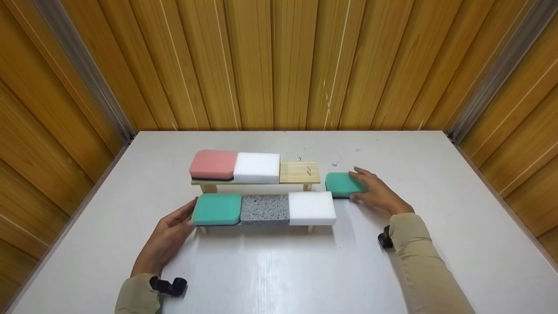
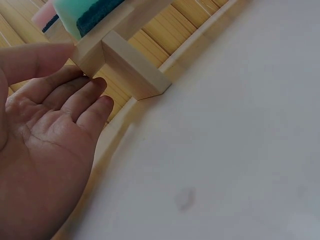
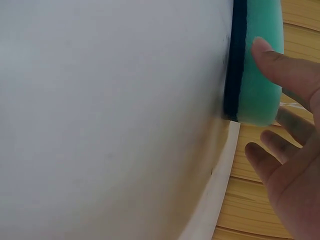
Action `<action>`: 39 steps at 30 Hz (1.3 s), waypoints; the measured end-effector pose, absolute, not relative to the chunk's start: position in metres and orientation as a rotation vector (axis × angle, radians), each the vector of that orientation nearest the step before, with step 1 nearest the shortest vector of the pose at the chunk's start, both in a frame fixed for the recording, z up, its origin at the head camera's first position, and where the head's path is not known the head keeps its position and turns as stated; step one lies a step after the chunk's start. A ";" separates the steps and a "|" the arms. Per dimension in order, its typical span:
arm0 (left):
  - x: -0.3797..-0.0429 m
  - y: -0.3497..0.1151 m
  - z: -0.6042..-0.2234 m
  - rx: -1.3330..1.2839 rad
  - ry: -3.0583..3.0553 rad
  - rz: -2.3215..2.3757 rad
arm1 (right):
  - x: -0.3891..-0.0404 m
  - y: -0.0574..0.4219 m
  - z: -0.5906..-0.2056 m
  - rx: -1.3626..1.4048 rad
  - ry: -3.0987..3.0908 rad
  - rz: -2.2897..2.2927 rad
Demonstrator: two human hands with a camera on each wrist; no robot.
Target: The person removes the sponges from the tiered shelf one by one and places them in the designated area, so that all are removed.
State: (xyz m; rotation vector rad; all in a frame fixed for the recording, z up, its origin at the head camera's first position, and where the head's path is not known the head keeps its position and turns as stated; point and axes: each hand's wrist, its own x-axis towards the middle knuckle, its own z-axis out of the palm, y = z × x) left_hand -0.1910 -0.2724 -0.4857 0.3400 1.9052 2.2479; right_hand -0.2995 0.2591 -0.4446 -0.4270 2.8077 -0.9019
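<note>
My right hand [image 1: 375,192] pinches a green sponge [image 1: 342,185] with a dark scouring underside, just right of two small wooden stands. In the right wrist view the thumb [image 3: 280,67] lies on the sponge's near side. My left hand [image 1: 168,233] is at the left end of the front stand, its fairly straight fingers and thumb right at the wooden end [image 2: 92,60]. Another green sponge [image 1: 217,209], a grey speckled block [image 1: 264,209] and a white sponge [image 1: 312,208] sit in a row on the front stand.
The rear stand [image 1: 305,172] carries a pink sponge [image 1: 213,165] and a white sponge [image 1: 257,167] on its left and middle; bare wood shows at its right end. Both stands are on a white table [image 1: 279,270], with yellow wood-look panels [image 1: 253,65] behind and at the sides.
</note>
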 end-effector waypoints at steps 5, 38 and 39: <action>-0.191 -0.272 -0.485 0.296 1.906 2.254 | -0.299 0.260 -0.442 -0.461 2.829 -0.911; -0.191 -0.274 -0.486 0.304 1.899 2.241 | -0.288 0.251 -0.395 -0.586 2.900 -0.955; -0.191 -0.274 -0.486 0.311 1.898 2.239 | -0.288 0.249 -0.393 -0.606 2.902 -0.954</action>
